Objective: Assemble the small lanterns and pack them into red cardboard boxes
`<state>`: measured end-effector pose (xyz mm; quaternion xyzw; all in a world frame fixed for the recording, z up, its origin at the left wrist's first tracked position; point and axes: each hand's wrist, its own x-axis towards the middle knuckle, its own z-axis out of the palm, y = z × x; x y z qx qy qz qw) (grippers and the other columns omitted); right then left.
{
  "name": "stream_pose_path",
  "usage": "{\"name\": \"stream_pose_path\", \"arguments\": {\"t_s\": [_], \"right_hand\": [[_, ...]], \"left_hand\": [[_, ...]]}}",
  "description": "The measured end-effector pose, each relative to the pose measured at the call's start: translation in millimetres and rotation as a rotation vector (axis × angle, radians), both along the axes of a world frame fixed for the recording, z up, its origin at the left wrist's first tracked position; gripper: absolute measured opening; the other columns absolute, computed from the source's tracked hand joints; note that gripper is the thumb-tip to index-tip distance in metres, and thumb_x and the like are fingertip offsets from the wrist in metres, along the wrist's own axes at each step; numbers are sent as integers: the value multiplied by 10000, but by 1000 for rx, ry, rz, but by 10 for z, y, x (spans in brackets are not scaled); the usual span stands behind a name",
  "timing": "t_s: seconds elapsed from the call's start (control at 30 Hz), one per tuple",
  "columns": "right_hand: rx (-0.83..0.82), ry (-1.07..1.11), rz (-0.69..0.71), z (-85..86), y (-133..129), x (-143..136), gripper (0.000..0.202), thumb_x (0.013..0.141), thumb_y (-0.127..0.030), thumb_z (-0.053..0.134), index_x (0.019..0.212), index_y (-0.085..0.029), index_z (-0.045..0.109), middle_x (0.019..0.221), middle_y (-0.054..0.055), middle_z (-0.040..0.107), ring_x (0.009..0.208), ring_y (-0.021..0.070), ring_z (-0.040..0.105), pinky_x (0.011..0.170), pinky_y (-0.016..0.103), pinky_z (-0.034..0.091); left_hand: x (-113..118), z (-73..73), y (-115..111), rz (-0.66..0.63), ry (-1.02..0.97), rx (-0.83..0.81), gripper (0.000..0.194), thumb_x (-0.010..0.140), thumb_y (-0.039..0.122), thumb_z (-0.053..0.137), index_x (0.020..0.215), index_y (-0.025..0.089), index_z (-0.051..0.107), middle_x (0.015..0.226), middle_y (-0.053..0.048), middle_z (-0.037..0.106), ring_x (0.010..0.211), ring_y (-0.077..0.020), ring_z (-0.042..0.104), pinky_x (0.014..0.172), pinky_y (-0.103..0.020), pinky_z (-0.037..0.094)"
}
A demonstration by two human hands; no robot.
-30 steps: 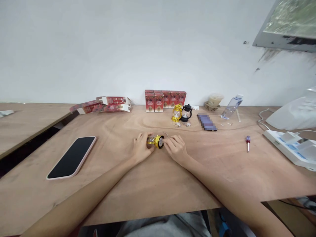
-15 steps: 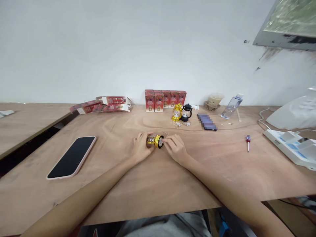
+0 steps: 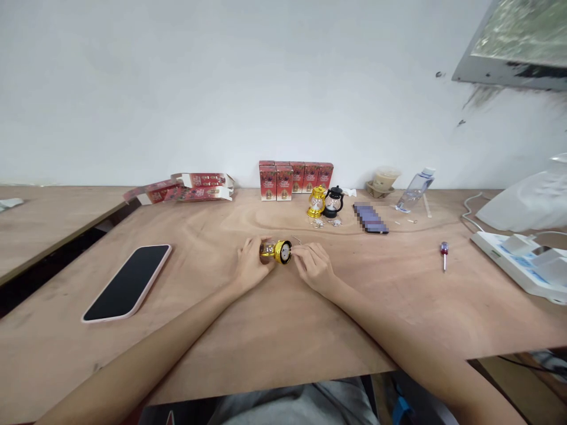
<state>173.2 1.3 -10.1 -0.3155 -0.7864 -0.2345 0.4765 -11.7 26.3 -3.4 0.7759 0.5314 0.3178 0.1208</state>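
My left hand (image 3: 251, 260) is wrapped round a small gold lantern (image 3: 275, 251) lying on its side, its round base turned to the right. The base shows a pale disc inside a dark ring. At that base, the fingers of my right hand (image 3: 313, 264) are pinched together; what they hold, if anything, is too small to make out. A thin bent wire (image 3: 296, 239) lies just beyond my right fingers. Farther back stand another gold lantern (image 3: 316, 202) and a black lantern (image 3: 333, 202), both upright, with small metal pieces (image 3: 325, 223) in front.
Red boxes (image 3: 283, 182) stand by the wall, with opened cartons (image 3: 195, 188) to their left. A large phone (image 3: 128, 283) lies at left. To the right are a blurred-out phone (image 3: 370, 218), a cup (image 3: 384, 180), a bottle (image 3: 414, 190), a screwdriver (image 3: 444, 255) and a power strip (image 3: 518, 262).
The lantern's base has turned slightly more toward me and sits a little apart from my right fingertips. My hands otherwise hold nearly the same position.
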Motion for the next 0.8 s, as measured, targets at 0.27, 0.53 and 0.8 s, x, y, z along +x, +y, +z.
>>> {"name": "stream_pose_path", "arguments": {"t_s": [0.27, 0.53, 0.8], "right_hand": [[13, -41, -24, 6, -19, -23, 162, 858, -74, 479, 939, -185, 565, 944, 64, 715, 815, 149, 606, 728, 286, 443], [-19, -55, -39, -27, -8, -13, 156, 845, -89, 499, 936, -189, 576, 1024, 62, 706, 843, 160, 583, 730, 303, 436], [-6, -57, -41, -34, -14, -14, 157, 838, -84, 507, 917, -192, 591, 987, 38, 716, 845, 152, 580, 757, 314, 423]], "left_hand": [[-6, -20, 24, 65, -51, 2, 467, 634, 195, 595, 1092, 205, 506, 1088, -56, 623, 1066, -265, 526, 879, -405, 420], [-10, -24, 31, 65, -74, -10, 479, 632, 180, 588, 1101, 205, 493, 1094, -59, 616, 1079, -266, 523, 874, -410, 432], [-18, -50, 47, 69, -102, -4, 482, 633, 181, 600, 1103, 203, 495, 1098, -62, 606, 1093, -267, 511, 875, -416, 436]]}}
